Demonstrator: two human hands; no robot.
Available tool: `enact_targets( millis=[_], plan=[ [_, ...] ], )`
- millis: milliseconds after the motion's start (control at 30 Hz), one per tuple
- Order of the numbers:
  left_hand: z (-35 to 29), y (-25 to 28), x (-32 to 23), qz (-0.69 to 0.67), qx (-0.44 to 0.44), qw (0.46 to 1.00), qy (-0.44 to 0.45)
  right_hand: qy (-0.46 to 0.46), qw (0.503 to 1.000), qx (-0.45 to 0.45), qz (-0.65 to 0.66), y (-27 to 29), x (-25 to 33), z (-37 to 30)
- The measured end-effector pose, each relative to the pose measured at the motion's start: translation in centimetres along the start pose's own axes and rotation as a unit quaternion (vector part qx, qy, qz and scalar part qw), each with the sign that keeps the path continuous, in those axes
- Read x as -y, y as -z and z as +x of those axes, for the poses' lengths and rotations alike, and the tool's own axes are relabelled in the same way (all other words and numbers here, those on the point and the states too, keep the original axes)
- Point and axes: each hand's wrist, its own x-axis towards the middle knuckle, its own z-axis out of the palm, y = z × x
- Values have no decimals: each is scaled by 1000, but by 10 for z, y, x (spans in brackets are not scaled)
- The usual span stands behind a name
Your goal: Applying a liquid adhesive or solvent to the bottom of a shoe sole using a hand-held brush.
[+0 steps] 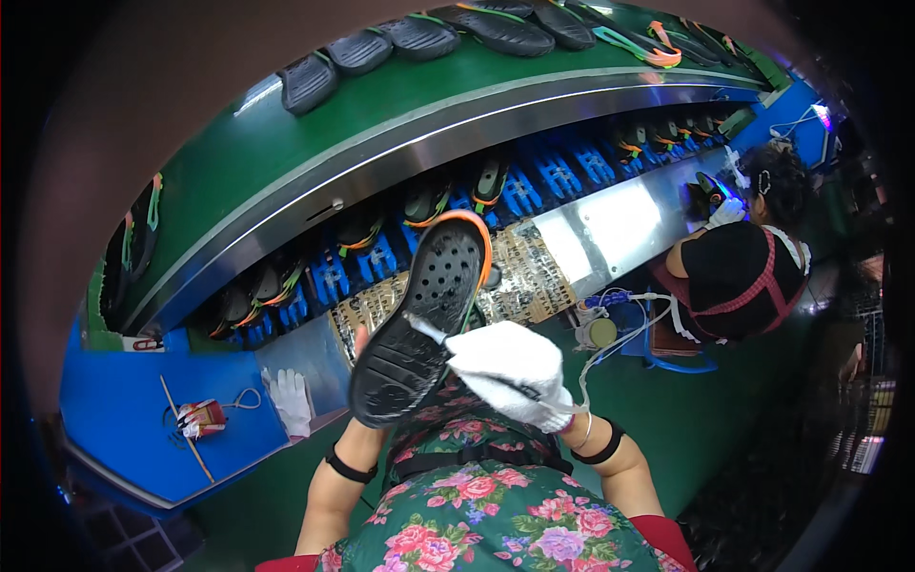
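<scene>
A black shoe sole with round holes and an orange and green rim is held upright in front of me. My left hand grips it from behind; only the fingertip area shows at its left edge, and the rest is hidden by the sole. My right hand, in a white knitted glove, is closed on a slim brush. The brush's pale tip touches or nearly touches the middle of the sole; I cannot tell which. A dark length of its handle lies along the glove.
Behind is a blue rack carrying several shoes, beneath a green conveyor belt with black soles. A spare white glove lies by the blue table. A co-worker sits at right near cables and a small jar.
</scene>
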Motion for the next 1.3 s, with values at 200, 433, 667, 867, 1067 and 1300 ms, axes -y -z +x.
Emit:
enact_targets(
  millis=[200,433,667,867,1067,1300],
  plan=[
    [19,-3,35,88,94,991,-25,17,998,-17,-59,13,5,17],
    [28,-18,55,-44,221,973,40,69,987,-16,-146,18,-6,40],
    [22,4,55,66,180,981,33,101,981,57,-158,5,-4,21],
    [24,6,53,-8,184,983,16,45,995,-15,-91,6,-7,23],
    [22,-10,45,157,47,986,2,46,996,59,-40,-1,-3,14],
    [34,-20,35,172,43,983,-45,62,991,42,-112,-14,-9,10]
  ],
)
